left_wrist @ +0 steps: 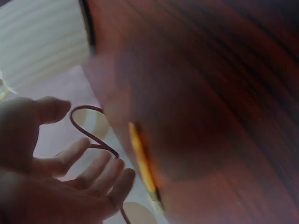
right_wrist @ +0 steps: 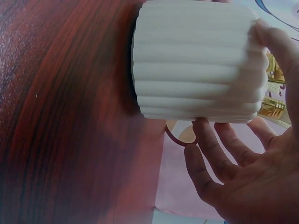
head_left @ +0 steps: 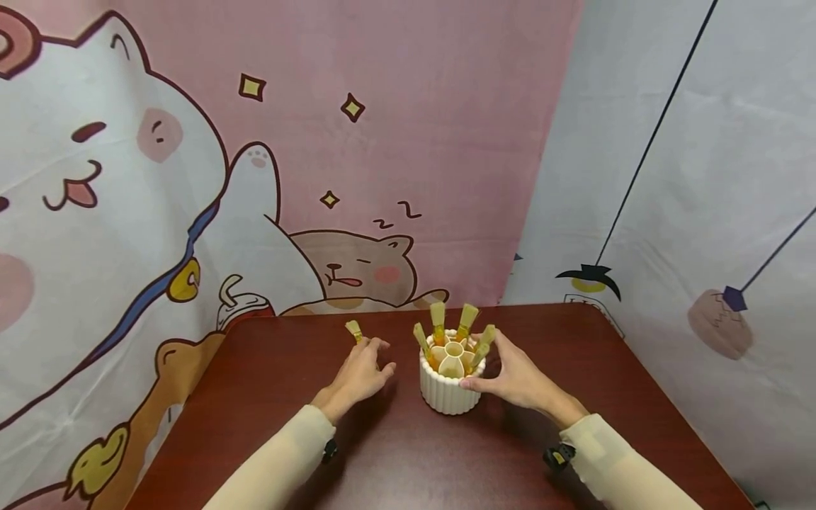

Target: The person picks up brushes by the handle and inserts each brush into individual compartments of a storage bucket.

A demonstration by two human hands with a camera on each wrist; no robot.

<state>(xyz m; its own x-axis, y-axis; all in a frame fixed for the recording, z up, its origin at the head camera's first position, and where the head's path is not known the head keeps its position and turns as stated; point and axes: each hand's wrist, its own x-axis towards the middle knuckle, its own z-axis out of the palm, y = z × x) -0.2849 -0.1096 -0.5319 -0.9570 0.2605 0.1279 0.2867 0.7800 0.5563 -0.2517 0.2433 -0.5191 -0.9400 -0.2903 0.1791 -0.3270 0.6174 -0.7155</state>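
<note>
A cream ribbed holder [head_left: 450,393] with petal-shaped compartments stands upright on the table. Several flat brushes [head_left: 437,322] poke out of it, pale bristles up, orange handles down inside. My right hand [head_left: 519,375] grips the holder from its right side, thumb at the front rim and fingers around the far side. Left of the holder, my left hand [head_left: 358,372] hovers over the table beside one loose brush [left_wrist: 144,163]. That brush lies flat, its orange handle partly hidden by the hand in the head view. The left fingers are loosely bent and hold nothing.
The dark red wooden table [head_left: 268,397] ends at a back edge close behind the holder and the loose brush. A cloth backdrop [head_left: 408,142] with cartoon animals hangs behind it and along the right side.
</note>
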